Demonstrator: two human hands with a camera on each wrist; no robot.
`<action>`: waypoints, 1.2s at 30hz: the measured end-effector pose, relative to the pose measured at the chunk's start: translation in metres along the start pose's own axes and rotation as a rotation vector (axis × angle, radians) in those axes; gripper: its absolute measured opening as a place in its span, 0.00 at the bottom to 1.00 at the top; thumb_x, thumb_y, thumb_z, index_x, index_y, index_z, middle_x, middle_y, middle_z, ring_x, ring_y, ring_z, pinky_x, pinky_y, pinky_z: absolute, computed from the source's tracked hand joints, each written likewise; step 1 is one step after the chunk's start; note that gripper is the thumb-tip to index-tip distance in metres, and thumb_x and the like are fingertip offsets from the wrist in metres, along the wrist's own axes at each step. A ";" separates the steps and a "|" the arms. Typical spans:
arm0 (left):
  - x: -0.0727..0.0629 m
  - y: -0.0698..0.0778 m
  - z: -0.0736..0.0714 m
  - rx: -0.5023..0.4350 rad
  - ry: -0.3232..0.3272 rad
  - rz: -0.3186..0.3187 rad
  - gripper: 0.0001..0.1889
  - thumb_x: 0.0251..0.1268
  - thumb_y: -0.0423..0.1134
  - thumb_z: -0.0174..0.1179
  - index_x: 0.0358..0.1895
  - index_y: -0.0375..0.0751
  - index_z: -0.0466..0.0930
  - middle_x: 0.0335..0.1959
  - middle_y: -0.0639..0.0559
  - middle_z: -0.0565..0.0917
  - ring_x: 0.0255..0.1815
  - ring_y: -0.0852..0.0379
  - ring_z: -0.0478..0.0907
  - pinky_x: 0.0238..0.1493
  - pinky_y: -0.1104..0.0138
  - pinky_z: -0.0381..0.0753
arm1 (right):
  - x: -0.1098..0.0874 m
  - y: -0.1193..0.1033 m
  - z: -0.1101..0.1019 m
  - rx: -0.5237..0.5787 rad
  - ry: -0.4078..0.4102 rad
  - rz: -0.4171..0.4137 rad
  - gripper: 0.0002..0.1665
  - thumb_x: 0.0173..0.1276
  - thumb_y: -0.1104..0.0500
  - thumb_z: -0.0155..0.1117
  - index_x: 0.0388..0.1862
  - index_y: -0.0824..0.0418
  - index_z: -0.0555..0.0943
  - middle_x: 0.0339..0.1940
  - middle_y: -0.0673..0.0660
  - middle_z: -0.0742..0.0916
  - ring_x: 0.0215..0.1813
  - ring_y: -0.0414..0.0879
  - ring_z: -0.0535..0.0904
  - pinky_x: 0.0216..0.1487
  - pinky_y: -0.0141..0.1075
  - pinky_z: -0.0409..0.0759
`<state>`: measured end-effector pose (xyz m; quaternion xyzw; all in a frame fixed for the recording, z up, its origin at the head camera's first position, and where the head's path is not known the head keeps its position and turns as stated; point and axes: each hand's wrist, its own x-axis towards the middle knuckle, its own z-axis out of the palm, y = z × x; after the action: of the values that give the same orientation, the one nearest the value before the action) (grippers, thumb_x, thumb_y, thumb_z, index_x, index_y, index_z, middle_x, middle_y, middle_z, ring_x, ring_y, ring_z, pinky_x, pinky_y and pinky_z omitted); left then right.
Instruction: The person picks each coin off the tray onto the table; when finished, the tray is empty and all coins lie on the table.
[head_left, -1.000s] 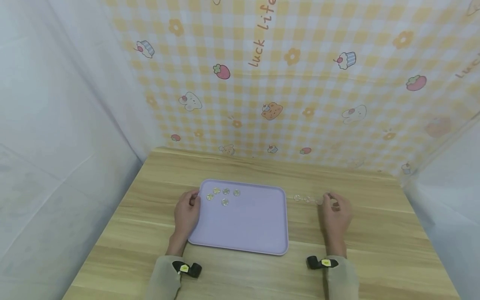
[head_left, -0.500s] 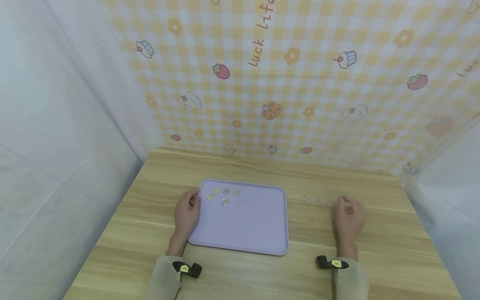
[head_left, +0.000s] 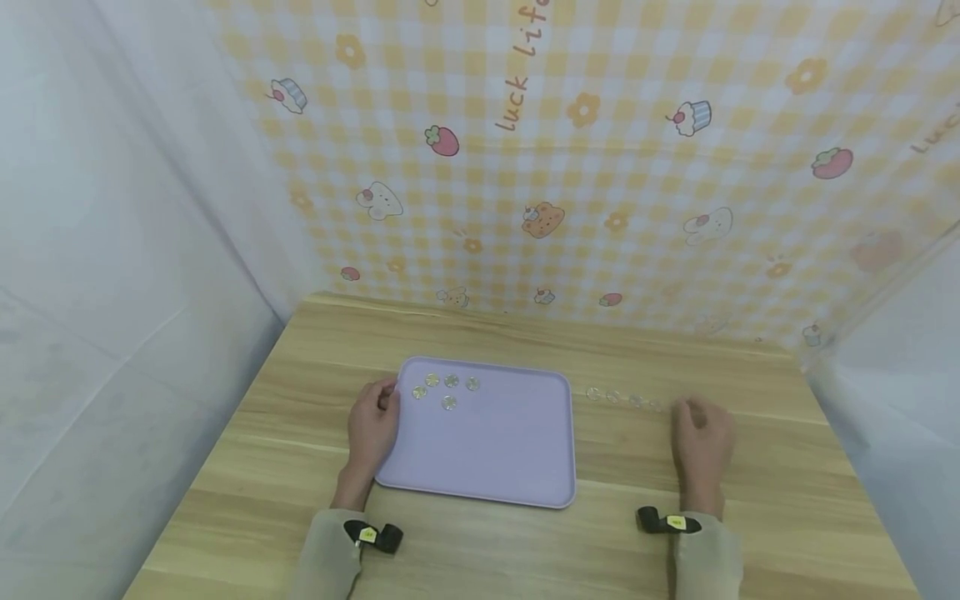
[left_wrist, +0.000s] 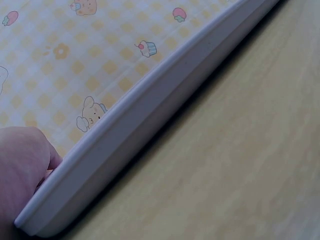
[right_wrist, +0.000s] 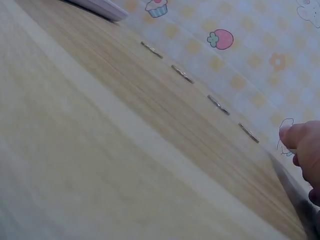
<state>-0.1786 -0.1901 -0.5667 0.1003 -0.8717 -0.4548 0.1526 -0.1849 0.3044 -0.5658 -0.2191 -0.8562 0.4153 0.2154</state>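
Observation:
My left hand (head_left: 372, 425) grips the left rim of a lilac tray (head_left: 510, 450). The left wrist view has that hand (left_wrist: 22, 170) at the near end of the tray's raised edge (left_wrist: 125, 120). Several shiny round coins (head_left: 448, 403) lie flat in the tray's far left part. Right of the tray, more coins (head_left: 613, 397) form a spaced row on the table. My right hand (head_left: 705, 437) is at the row's right end, fingers curled. In the right wrist view its fingertips (right_wrist: 287, 134) are just beyond the last coin (right_wrist: 248, 132); whether they pinch anything is hidden.
A light wooden table (head_left: 637, 550) bears the tray and coins. Behind it hangs a yellow checked cloth (head_left: 570, 167) with cupcake and strawberry prints. Pale sheets (head_left: 135, 250) enclose both sides. Each cuff carries a small black wrist camera (head_left: 378, 536).
My right hand has shifted right along the coin row, uncovering more coins to its left. The left hand, the tray and the coins in it stay put.

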 end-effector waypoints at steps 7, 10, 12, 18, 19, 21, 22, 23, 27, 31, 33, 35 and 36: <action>0.000 -0.001 0.000 0.000 -0.001 -0.004 0.14 0.72 0.38 0.56 0.55 0.37 0.81 0.40 0.47 0.82 0.36 0.54 0.77 0.36 0.68 0.77 | -0.001 0.002 -0.001 -0.145 -0.118 0.009 0.23 0.76 0.50 0.55 0.59 0.66 0.79 0.63 0.68 0.80 0.68 0.64 0.70 0.70 0.60 0.63; 0.001 0.000 0.000 0.001 0.002 -0.004 0.14 0.72 0.38 0.56 0.55 0.37 0.81 0.40 0.47 0.82 0.37 0.54 0.77 0.36 0.68 0.77 | 0.000 0.003 -0.001 -0.175 -0.140 -0.006 0.25 0.77 0.50 0.54 0.61 0.66 0.78 0.64 0.69 0.79 0.68 0.65 0.70 0.70 0.60 0.63; 0.001 0.000 0.000 0.001 0.001 -0.006 0.14 0.72 0.38 0.56 0.56 0.36 0.81 0.41 0.47 0.82 0.37 0.54 0.77 0.36 0.67 0.77 | 0.001 0.004 0.000 -0.188 -0.144 -0.020 0.25 0.77 0.50 0.53 0.62 0.66 0.78 0.64 0.69 0.79 0.68 0.66 0.70 0.70 0.60 0.63; 0.000 0.001 -0.001 0.000 0.000 -0.004 0.14 0.72 0.38 0.56 0.55 0.36 0.81 0.40 0.46 0.82 0.36 0.54 0.77 0.36 0.68 0.76 | 0.002 0.006 0.001 -0.212 -0.154 -0.043 0.23 0.77 0.51 0.54 0.60 0.67 0.79 0.62 0.69 0.79 0.66 0.66 0.70 0.69 0.61 0.64; 0.000 0.001 -0.001 -0.001 0.001 -0.002 0.14 0.72 0.37 0.56 0.55 0.36 0.81 0.40 0.46 0.82 0.36 0.54 0.77 0.36 0.68 0.76 | 0.002 0.006 0.001 -0.212 -0.156 -0.046 0.23 0.77 0.52 0.55 0.60 0.67 0.79 0.61 0.70 0.79 0.66 0.66 0.70 0.69 0.61 0.64; 0.000 0.001 -0.001 -0.001 0.001 -0.003 0.14 0.72 0.37 0.56 0.55 0.36 0.81 0.40 0.46 0.82 0.36 0.54 0.77 0.36 0.68 0.76 | 0.002 0.007 0.001 -0.212 -0.161 -0.050 0.23 0.76 0.52 0.56 0.59 0.67 0.79 0.60 0.70 0.79 0.65 0.66 0.70 0.68 0.61 0.64; 0.000 0.001 -0.001 -0.001 0.001 -0.003 0.14 0.72 0.37 0.56 0.55 0.36 0.81 0.40 0.46 0.82 0.36 0.54 0.77 0.36 0.68 0.76 | 0.002 0.007 0.001 -0.209 -0.164 -0.051 0.22 0.76 0.53 0.56 0.59 0.68 0.79 0.60 0.70 0.79 0.65 0.66 0.70 0.68 0.61 0.64; 0.000 0.002 -0.001 0.000 0.000 -0.003 0.14 0.72 0.37 0.56 0.55 0.36 0.81 0.40 0.46 0.82 0.36 0.54 0.77 0.36 0.68 0.76 | 0.002 0.007 0.001 -0.208 -0.166 -0.050 0.22 0.76 0.53 0.56 0.58 0.68 0.79 0.60 0.70 0.78 0.65 0.66 0.70 0.68 0.62 0.64; 0.000 0.002 -0.001 0.007 0.000 -0.007 0.14 0.72 0.38 0.56 0.55 0.36 0.81 0.41 0.46 0.82 0.37 0.53 0.78 0.37 0.67 0.76 | 0.001 0.006 0.000 -0.199 -0.180 -0.036 0.22 0.75 0.54 0.55 0.59 0.68 0.79 0.60 0.70 0.77 0.65 0.67 0.69 0.67 0.62 0.63; -0.001 0.002 -0.001 0.007 0.001 -0.007 0.14 0.72 0.37 0.56 0.55 0.35 0.81 0.42 0.45 0.82 0.37 0.52 0.78 0.37 0.67 0.76 | 0.001 0.007 0.000 -0.187 -0.176 -0.036 0.21 0.75 0.55 0.55 0.59 0.68 0.79 0.60 0.70 0.77 0.64 0.67 0.69 0.67 0.62 0.62; -0.001 0.002 -0.001 0.005 0.001 -0.007 0.14 0.72 0.36 0.56 0.55 0.35 0.81 0.42 0.45 0.82 0.37 0.53 0.78 0.37 0.67 0.76 | 0.001 0.007 0.001 -0.181 -0.173 -0.036 0.21 0.75 0.55 0.55 0.59 0.68 0.79 0.59 0.70 0.77 0.64 0.66 0.69 0.67 0.62 0.62; -0.001 0.002 -0.001 0.002 0.001 -0.008 0.14 0.72 0.36 0.56 0.55 0.35 0.81 0.42 0.45 0.82 0.37 0.53 0.78 0.37 0.68 0.76 | 0.001 0.008 0.001 -0.176 -0.169 -0.038 0.21 0.75 0.55 0.55 0.59 0.68 0.79 0.59 0.69 0.78 0.64 0.66 0.69 0.67 0.62 0.62; -0.001 0.002 -0.001 0.000 0.001 -0.010 0.14 0.72 0.37 0.56 0.55 0.35 0.81 0.42 0.45 0.82 0.37 0.53 0.78 0.37 0.68 0.76 | 0.001 0.008 0.001 -0.173 -0.167 -0.038 0.21 0.75 0.55 0.55 0.59 0.68 0.79 0.59 0.69 0.78 0.64 0.66 0.69 0.67 0.62 0.62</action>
<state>-0.1778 -0.1894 -0.5647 0.1046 -0.8711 -0.4556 0.1508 -0.1846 0.3086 -0.5730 -0.1853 -0.9078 0.3525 0.1316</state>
